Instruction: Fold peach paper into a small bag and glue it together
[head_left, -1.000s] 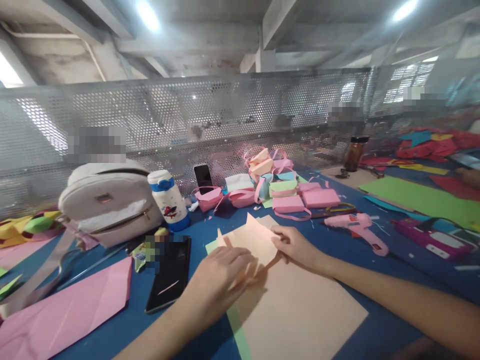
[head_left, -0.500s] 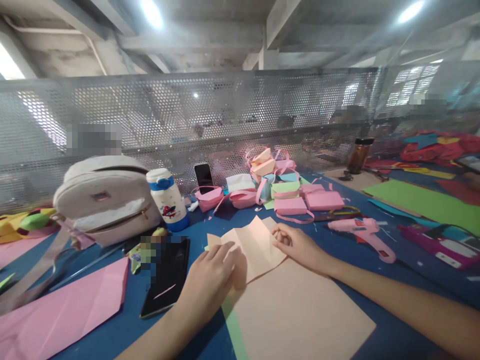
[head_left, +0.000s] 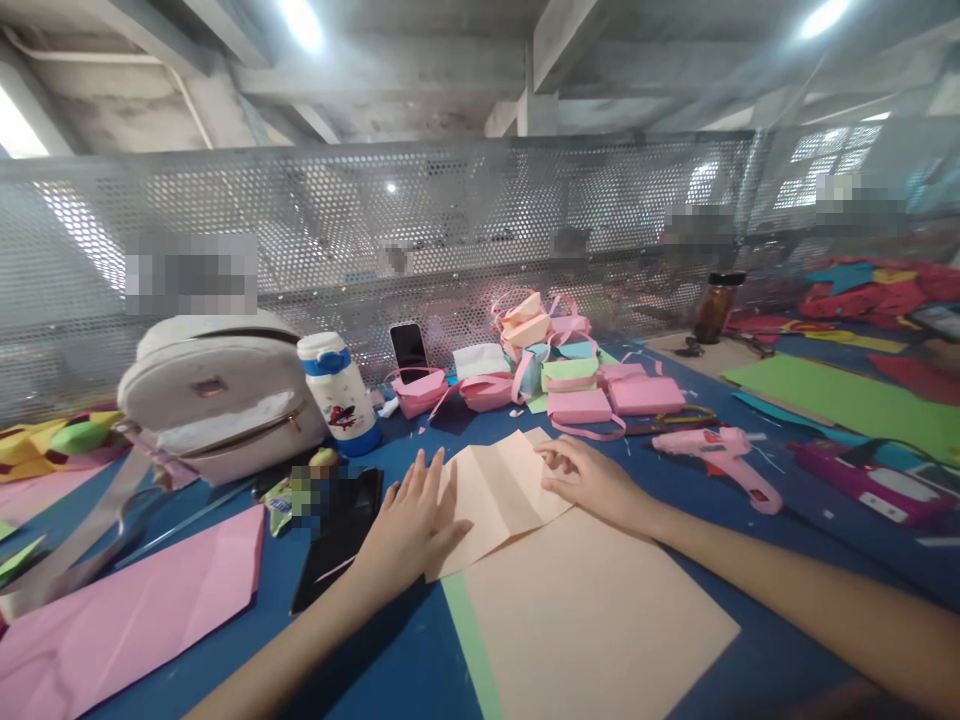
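A creased peach paper sheet [head_left: 495, 490] lies in front of me, with fold lines running across it. On its left part rests my left hand [head_left: 416, 520], fingers stretched and spread, palm down. My right hand [head_left: 585, 480] is at the sheet's right edge, fingers loosely bent and the thumb apart from them. Beneath the creased piece is a larger flat peach sheet [head_left: 592, 610]. A green paper strip [head_left: 472, 640] shows along that sheet's left edge.
Small paper bags [head_left: 581, 407] crowd the back. Left are a backpack [head_left: 225, 400], a bottle [head_left: 341, 395], a black tablet-like device [head_left: 337, 550] and pink paper [head_left: 142, 610]. A pink glue gun [head_left: 724, 455], purple case [head_left: 870, 480] and green sheets [head_left: 847, 395] lie right.
My left hand has flattened and spread its fingers, pressing down the sheet's left flap, which stood raised before. My right hand's fingers have loosened slightly at the right edge.
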